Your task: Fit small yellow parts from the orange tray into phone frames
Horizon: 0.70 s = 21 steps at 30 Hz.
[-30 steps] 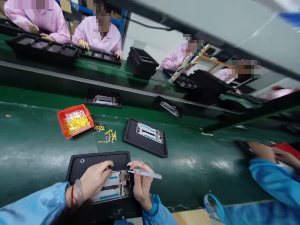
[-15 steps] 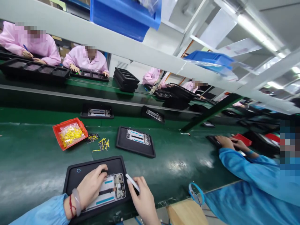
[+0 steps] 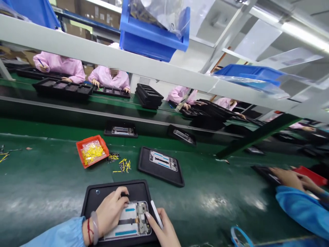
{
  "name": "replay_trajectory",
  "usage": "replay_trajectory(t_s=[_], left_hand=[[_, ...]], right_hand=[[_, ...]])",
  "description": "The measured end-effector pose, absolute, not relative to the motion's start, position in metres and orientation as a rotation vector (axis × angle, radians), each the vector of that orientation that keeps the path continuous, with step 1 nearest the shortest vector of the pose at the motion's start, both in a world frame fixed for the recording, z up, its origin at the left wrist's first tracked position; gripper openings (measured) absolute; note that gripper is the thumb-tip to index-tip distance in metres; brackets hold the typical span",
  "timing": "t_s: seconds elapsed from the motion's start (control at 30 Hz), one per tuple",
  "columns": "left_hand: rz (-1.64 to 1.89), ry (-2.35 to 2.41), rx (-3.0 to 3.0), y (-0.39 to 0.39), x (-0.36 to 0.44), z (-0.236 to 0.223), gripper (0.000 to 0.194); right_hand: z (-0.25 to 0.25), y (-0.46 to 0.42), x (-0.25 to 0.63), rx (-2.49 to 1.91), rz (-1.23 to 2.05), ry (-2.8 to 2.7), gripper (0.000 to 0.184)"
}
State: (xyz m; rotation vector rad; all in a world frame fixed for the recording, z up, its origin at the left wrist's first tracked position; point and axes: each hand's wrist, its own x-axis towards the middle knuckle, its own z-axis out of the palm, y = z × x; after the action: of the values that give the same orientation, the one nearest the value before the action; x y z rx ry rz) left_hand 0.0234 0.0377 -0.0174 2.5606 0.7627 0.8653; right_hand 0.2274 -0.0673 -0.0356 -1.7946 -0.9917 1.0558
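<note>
An opened phone (image 3: 128, 224) lies in a black foam tray (image 3: 90, 197) at the near edge of the bench. Its pale inside shows blue strips, a dark flex cable and a circuit board (image 3: 143, 219) at the right end. My left hand (image 3: 110, 214) lies across the phone, fingers curled at its far long edge; the tips are partly hidden. In my right hand (image 3: 166, 230) is a slim white stick-like tool (image 3: 155, 212), pointing up and away. My right thumb reaches over the phone's right end, at the circuit board.
Behind the tray stand a red bin (image 3: 80, 153) of yellow parts, a loose pile of yellow strips (image 3: 125, 165) and another black tray (image 3: 159, 175) bearing a phone. A co-worker's blue sleeve (image 3: 300, 202) is at the right. A blue bin (image 3: 154, 43) hangs overhead.
My view has turned left, so the bench scene sits further right and lower. My right thumb has come onto the phone's circuit board end. The left hand keeps its place on the phone.
</note>
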Motion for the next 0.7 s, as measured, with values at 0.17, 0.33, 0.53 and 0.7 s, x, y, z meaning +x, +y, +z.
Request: replay_trajectory(t_s=[0.17,0.33,0.53,0.7], left_hand=[[0.867,0.775,2.55,0.037,0.023,-0.015,0.029],[0.793,0.777,2.595,0.037,0.024,-0.018,0.027],[0.783,0.788,2.567,0.036,0.023,-0.018,0.026],[0.663,0.825,2.477,0.037,0.023,-0.015,0.025]], right_hand=[[-0.028,-0.066,0.21,-1.775,1.064,-0.742,0.056],[-0.023,-0.065,0.208,-1.754,1.233,-0.657,0.059],[-0.017,-0.064,0.208,-1.702,1.359,-0.608,0.062],[-0.012,-0.065,0.205,-1.717,1.349,-0.574,0.067]])
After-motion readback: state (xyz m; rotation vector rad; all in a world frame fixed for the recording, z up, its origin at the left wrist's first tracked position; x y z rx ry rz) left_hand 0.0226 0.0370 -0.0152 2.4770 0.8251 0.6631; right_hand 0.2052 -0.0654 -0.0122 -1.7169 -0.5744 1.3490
